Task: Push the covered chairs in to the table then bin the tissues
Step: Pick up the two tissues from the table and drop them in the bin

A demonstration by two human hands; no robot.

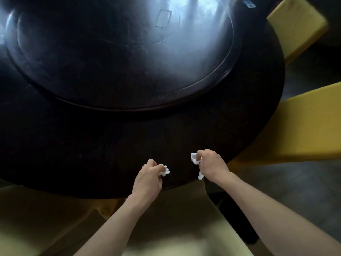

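- My left hand (148,177) has its fingers curled tight round a small white tissue (164,170), just over the near edge of the dark round table (110,154).
- My right hand (212,166) pinches a second tissue (194,159); one end hangs loose below it.
- That loose end could tear off or slip out when I move.
- I see no bin, so I might drop bits while looking.
- The yellow covered chair (304,126) on my right looks out from the table; with full hands, pushing it could be clumsy.
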